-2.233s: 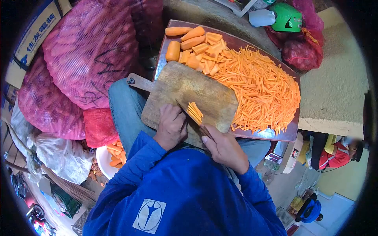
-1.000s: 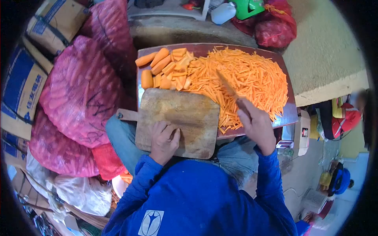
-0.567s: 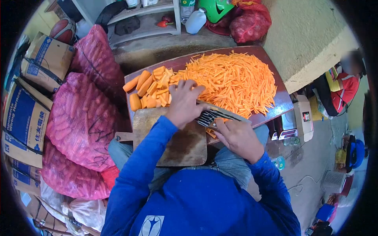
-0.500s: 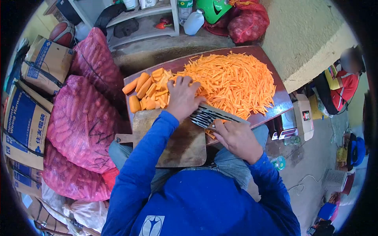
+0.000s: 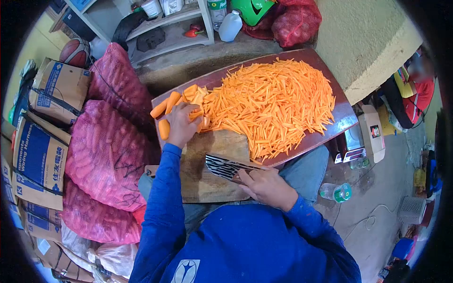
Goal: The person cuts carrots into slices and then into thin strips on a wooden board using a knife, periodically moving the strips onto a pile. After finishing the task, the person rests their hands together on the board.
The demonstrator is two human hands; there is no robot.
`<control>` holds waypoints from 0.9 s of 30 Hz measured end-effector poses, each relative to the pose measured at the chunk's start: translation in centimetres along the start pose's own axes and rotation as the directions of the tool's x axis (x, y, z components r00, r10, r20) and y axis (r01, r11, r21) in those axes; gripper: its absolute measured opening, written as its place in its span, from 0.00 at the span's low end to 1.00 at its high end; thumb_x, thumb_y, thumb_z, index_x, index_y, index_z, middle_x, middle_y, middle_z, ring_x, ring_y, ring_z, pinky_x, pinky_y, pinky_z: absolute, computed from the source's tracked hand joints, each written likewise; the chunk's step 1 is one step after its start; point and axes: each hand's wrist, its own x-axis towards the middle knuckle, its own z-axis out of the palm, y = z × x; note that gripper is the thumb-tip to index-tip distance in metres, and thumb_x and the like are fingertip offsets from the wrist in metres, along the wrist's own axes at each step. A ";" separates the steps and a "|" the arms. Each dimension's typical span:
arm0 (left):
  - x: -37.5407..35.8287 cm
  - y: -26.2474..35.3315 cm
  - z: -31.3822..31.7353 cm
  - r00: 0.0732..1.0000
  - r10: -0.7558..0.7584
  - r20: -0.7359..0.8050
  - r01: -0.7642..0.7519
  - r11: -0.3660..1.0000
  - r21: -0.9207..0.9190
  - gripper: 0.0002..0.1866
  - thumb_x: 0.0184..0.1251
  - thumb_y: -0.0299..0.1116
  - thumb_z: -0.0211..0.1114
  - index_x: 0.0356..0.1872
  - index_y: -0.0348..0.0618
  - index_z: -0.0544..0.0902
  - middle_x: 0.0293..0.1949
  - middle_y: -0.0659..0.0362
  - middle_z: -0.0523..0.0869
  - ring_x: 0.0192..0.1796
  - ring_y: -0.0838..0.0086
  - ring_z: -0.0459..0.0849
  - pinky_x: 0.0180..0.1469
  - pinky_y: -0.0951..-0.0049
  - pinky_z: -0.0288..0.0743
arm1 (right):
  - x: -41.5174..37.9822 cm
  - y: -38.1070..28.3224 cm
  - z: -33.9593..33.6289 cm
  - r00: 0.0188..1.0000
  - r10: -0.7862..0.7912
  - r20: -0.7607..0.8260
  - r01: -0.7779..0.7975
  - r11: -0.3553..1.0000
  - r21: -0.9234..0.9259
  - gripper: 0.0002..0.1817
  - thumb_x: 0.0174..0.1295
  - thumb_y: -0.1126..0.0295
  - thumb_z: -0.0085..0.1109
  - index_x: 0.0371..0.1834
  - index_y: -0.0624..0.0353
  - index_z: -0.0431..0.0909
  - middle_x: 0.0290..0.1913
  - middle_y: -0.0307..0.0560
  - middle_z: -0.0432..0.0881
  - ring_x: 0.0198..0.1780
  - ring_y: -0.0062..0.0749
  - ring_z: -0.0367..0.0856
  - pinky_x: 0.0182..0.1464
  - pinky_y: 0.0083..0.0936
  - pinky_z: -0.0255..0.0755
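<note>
My left hand (image 5: 183, 124) is closed over a carrot piece (image 5: 196, 114) at the left of the low table (image 5: 343, 113). Around it lie peeled whole carrots (image 5: 159, 108) and thick cut chunks (image 5: 192, 92); part of them is hidden under my palm. My right hand (image 5: 270, 187) grips a cleaver (image 5: 226, 167) by its handle. Its blade has a dark and light streaked look and points left over the wooden cutting board (image 5: 200, 181). A large heap of carrot sticks (image 5: 278, 104) covers the table's middle and right, reaching the board's upper edge.
Pink mesh sacks (image 5: 101, 155) and cardboard boxes (image 5: 40, 160) crowd my left side. A shelf (image 5: 172, 45), a white jug (image 5: 230, 26) and a red mesh bag (image 5: 297, 26) stand beyond the table. On the right are a plastic bottle (image 5: 342, 193) and another person (image 5: 419, 99).
My left hand has moved left from the carrot sticks onto the carrot pieces. My right hand has brought the cleaver left and down, away from the heap and over the board.
</note>
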 end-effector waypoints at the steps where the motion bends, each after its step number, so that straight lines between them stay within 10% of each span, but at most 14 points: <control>1: 0.3 0.5 -0.7 0.998 0.020 0.057 -0.026 0.994 0.107 0.19 0.59 0.38 0.82 0.52 0.51 0.94 0.57 0.55 0.89 0.66 0.53 0.81 0.68 0.45 0.65 | 0.0 0.0 0.6 1.000 -0.019 -0.014 0.019 1.000 0.001 0.26 0.72 0.58 0.71 0.64 0.63 0.77 0.35 0.50 0.85 0.36 0.48 0.88 0.37 0.46 0.79; 13: 0.6 2.7 2.2 0.968 0.115 0.222 -0.223 0.798 0.560 0.11 0.56 0.40 0.79 0.39 0.51 0.94 0.49 0.56 0.84 0.61 0.57 0.77 0.59 0.43 0.65 | -0.4 -0.5 1.1 0.994 0.053 0.094 -0.063 0.993 0.102 0.25 0.74 0.59 0.67 0.64 0.66 0.75 0.42 0.54 0.87 0.44 0.52 0.90 0.43 0.47 0.83; 27: 0.5 3.0 0.4 0.971 0.221 0.093 -0.233 0.960 0.158 0.10 0.57 0.35 0.82 0.31 0.48 0.86 0.45 0.57 0.86 0.55 0.57 0.82 0.58 0.49 0.66 | -0.5 -0.7 1.4 0.989 0.070 0.127 -0.085 0.989 0.119 0.28 0.72 0.63 0.70 0.68 0.63 0.71 0.41 0.57 0.87 0.44 0.56 0.89 0.44 0.50 0.81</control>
